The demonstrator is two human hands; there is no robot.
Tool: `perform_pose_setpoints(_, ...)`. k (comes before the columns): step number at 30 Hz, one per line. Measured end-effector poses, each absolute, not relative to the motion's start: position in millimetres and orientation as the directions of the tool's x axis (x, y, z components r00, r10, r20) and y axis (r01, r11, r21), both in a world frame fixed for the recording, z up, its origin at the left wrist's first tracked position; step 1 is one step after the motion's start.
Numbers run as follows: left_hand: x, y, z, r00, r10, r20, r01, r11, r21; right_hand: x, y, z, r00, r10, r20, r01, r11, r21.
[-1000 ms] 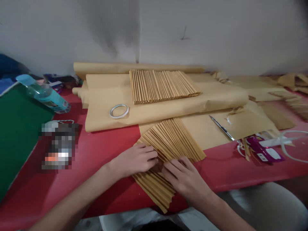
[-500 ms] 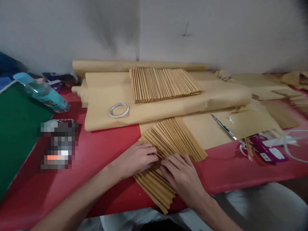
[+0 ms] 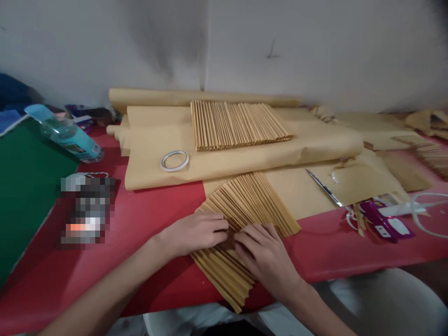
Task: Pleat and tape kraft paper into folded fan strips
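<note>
A brown paper sheet folded into narrow accordion pleats (image 3: 250, 203) lies on the red table (image 3: 147, 219) in front of me. My left hand (image 3: 198, 232) rests on its left side, fingers bent and pressing the pleats together. My right hand (image 3: 263, 252) presses the same paper from the right, fingertips meeting the left hand's at the pleats. A second pleated sheet (image 3: 234, 123) lies further back on flat brown paper (image 3: 308, 140).
A tape ring (image 3: 174, 160) lies on the brown paper. Scissors (image 3: 324, 188) and a purple item (image 3: 381, 221) sit to the right. At the left are a blue bottle (image 3: 66, 135) and a green board (image 3: 24, 186). More pleated paper (image 3: 429, 151) is far right.
Both hands stay pressed on the pleated paper; the fingers shifted slightly along the folds. The view moved a little.
</note>
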State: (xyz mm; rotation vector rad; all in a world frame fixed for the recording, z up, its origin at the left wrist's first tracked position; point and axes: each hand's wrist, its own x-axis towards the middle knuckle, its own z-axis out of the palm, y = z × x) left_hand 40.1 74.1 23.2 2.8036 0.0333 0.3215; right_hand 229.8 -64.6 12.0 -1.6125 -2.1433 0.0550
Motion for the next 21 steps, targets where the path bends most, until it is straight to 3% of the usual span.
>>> perform_pose_setpoints(4,38.2,74.9,20.0,0.973,-0.021,0.230,-0.083,-0.961,0.265,223.4,-61.1,15.3,-0.082,0.978,0.190,0.885,0.160,-0.438)
perform_pose_setpoints(12,37.9,75.7,19.6,0.976,-0.034,0.215,-0.091,-0.960,0.265,213.9,-60.7,14.4,0.036,0.997,0.066,0.898,-0.003,-0.441)
perform_pose_setpoints(19,35.2,77.4,20.6,0.972,0.159,0.173,0.035,-0.826,0.563,208.6,-61.4,10.8,0.044,0.986,0.160,0.905,0.029,-0.425)
perform_pose_setpoints(21,33.9,77.8,22.5,0.970,0.204,0.129,0.087,-0.795,0.601,207.5,-61.3,10.0,0.035,0.983,0.180,0.906,0.045,-0.420)
